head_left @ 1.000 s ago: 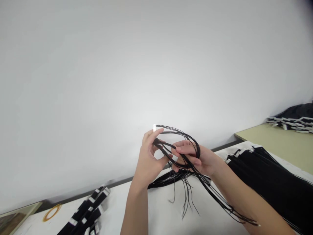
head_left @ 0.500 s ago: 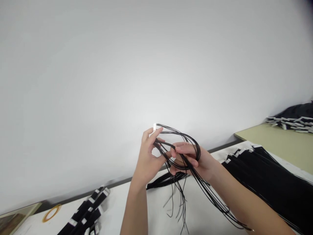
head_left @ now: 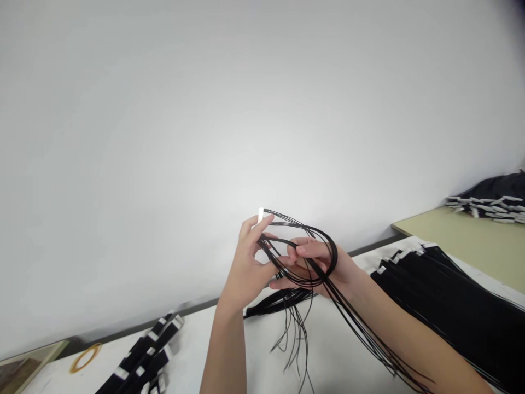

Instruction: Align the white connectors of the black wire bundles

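A bundle of thin black cables (head_left: 333, 257) is looped in the air between both hands, with loose ends hanging below and a longer tail running down to the right. My left hand (head_left: 254, 254) pinches the loop's left side, and a white connector (head_left: 261, 214) sticks up at its fingertips. Fingers of my right hand (head_left: 318, 260) are closed round the cables on the right side of the loop, thumb on top. Part of the bundle is hidden behind the fingers.
On the white table (head_left: 197, 342) lie black cables with white connectors (head_left: 139, 361) at left, a yellow ring (head_left: 85, 358), another black bundle (head_left: 270, 303) behind the hands, and a wide cable pile (head_left: 443, 301) at right. More cables (head_left: 492, 197) rest on a greenish board (head_left: 476, 235).
The lower fingers of my right hand have stretched leftward beneath the loop. The hanging cable ends have swung slightly left; my left hand keeps nearly the same place.
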### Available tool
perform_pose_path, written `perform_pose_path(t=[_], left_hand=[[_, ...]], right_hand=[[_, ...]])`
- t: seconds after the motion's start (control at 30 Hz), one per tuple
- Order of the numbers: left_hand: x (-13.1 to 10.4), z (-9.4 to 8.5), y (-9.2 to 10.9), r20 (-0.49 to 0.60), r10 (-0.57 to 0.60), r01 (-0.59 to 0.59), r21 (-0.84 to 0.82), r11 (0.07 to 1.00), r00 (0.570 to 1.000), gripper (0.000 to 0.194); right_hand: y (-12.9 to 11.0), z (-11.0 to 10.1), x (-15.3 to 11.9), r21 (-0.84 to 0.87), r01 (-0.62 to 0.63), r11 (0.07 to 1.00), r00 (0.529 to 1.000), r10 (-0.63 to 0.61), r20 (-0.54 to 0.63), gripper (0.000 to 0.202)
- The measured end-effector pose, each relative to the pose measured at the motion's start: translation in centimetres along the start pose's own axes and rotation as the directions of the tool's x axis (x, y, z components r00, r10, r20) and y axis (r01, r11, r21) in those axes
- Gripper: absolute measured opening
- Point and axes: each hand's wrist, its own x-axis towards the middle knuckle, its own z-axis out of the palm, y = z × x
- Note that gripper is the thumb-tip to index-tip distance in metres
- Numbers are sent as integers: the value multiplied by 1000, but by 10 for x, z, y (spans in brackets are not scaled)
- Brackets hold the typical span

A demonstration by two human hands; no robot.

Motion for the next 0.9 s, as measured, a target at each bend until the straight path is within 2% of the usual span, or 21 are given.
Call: perform_pose_path(t=[0.3, 0.7, 0.9], left_hand=[[0, -1, -1, 13, -22, 22, -16, 1000, 1000, 62], [-1, 1, -2, 54, -47, 44, 52, 998, 997, 61], [-3, 1, 0, 61, -79, 68, 162, 984, 995, 63]], right_hand=[[-2, 2, -1, -26, -19, 999, 997, 17, -72, 17], [1, 2, 1, -88, -6, 996, 999, 1, -52, 25], [0, 5, 0, -110, -16, 994, 996, 6, -92, 26]])
